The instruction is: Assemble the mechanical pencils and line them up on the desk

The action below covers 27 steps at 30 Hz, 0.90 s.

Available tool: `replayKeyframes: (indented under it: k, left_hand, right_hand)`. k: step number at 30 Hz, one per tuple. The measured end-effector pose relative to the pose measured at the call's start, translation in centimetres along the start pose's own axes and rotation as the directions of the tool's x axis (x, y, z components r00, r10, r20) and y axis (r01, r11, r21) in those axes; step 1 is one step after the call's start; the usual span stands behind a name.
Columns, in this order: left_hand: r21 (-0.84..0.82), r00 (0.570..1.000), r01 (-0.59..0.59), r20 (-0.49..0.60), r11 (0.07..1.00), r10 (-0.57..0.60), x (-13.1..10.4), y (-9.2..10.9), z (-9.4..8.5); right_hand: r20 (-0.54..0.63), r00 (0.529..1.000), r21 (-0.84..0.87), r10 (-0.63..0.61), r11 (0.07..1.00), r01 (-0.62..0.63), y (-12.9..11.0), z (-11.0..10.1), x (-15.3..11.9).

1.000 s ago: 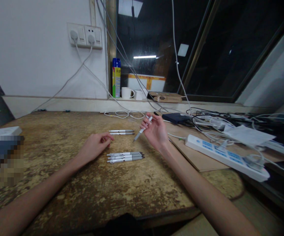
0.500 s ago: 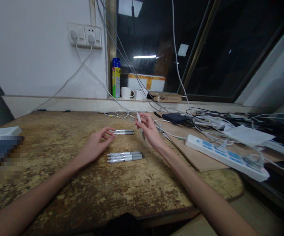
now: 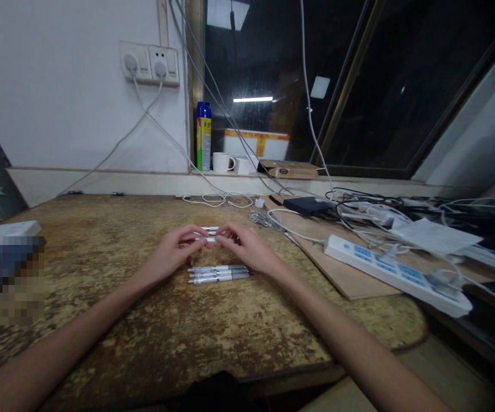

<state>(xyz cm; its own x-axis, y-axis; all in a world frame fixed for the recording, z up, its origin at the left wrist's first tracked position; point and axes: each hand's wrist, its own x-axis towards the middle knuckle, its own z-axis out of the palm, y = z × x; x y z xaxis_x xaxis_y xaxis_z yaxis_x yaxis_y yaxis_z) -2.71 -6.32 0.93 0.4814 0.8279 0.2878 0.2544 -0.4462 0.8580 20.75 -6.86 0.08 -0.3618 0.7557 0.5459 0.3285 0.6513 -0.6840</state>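
White pens [image 3: 210, 231] sit pinched between both sets of fingertips, left hand [image 3: 170, 253] and right hand [image 3: 247, 247] curled loosely around their ends on the worn wooden table [image 3: 101, 240]. Just under the hands, three more pens [image 3: 218, 273] lie side by side. Power strip [image 3: 395, 273] is off to the right.

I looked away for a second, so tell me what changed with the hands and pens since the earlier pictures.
The right hand, which held one pen raised a second ago, has come down and left to the far pens. The left hand has edged forward; both hands' fingertips now meet on a pen there. The near row of three pens and the power strip stayed put.
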Motion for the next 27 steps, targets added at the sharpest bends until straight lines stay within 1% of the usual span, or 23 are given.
replayKeyframes:
  k: [1,2,4,5,7,9,11,13,15,17,20,24,27]
  left_hand:
    - [-0.005,0.999,0.014,-0.03,1.0,-0.014,0.1,-0.2,-0.3]
    - [-0.004,0.998,0.023,-0.06,1.0,-0.023,0.3,-0.4,-0.6]
    - [-0.01,0.995,0.043,-0.088,0.999,-0.044,0.5,-0.8,-1.2]
    - [-0.017,0.995,0.054,-0.083,0.998,-0.056,0.6,-0.9,-1.5]
    - [-0.022,0.995,0.067,-0.072,0.998,-0.068,0.7,-1.0,-2.0]
    - [-0.013,0.995,0.073,-0.061,0.997,-0.073,0.7,-1.2,-2.3]
    - [0.021,0.996,0.076,-0.047,0.997,-0.074,0.8,-1.3,-2.6]
    - [0.079,0.997,0.08,-0.01,0.994,-0.079,0.8,-1.3,-2.9]
    - [0.164,0.993,0.088,0.059,0.983,-0.098,0.7,-1.3,-3.2]
    - [0.248,0.982,0.083,0.142,0.965,-0.121,0.7,-1.4,-3.5]
    - [0.309,0.961,0.042,0.248,0.95,-0.123,0.7,-1.6,-3.6]
    - [0.308,0.941,0.035,0.31,0.951,-0.135,0.7,-1.8,-3.4]
    - [0.314,0.933,0.023,0.333,0.949,-0.133,0.6,-1.5,-3.3]
  right_hand:
    - [-0.062,0.997,-0.002,0.049,0.999,-0.049,0.4,-0.2,0.1]
    - [-0.099,0.991,0.018,0.088,0.996,-0.086,0.8,-0.5,0.3]
    - [-0.126,0.979,0.127,0.158,0.982,-0.142,1.6,-1.1,0.5]
    - [-0.122,0.975,0.183,0.183,0.97,-0.159,1.9,-1.4,0.7]
    - [-0.068,0.974,0.264,0.216,0.946,-0.191,2.4,-1.9,0.8]
    - [-0.017,0.973,0.298,0.229,0.93,-0.214,2.6,-2.1,0.8]
    - [0.031,0.97,0.29,0.242,0.926,-0.241,2.9,-2.2,0.7]
    - [0.097,0.96,0.243,0.262,0.929,-0.278,3.2,-2.3,0.5]
    - [0.18,0.942,0.164,0.285,0.935,-0.314,3.6,-2.6,0.3]
    - [0.296,0.911,0.093,0.287,0.94,-0.327,3.8,-2.9,0.1]
    - [0.436,0.859,0.052,0.267,0.946,-0.321,3.9,-3.4,-0.1]
    - [0.506,0.82,0.015,0.268,0.948,-0.319,3.7,-3.7,-0.2]
    - [0.524,0.806,-0.019,0.274,0.95,-0.311,3.5,-3.8,-0.1]
